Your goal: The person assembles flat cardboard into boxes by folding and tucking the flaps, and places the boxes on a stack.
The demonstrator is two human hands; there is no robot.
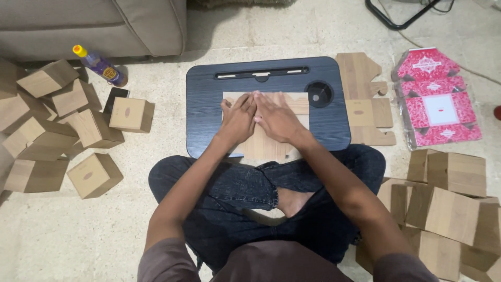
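Beige sofa, speckled cream floor

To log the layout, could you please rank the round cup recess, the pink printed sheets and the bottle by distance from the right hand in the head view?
From the right hand:
1. Round cup recess, tray's right side.
2. Pink printed sheets, floor, far right.
3. Bottle, far left by the sofa.

A home living room, used for piecework on the floor. Up and to the left of the left hand stands the base of a beige sofa. Both hands rest on a dark lap desk set over crossed legs. The speckled stone floor around holds folded cardboard boxes.
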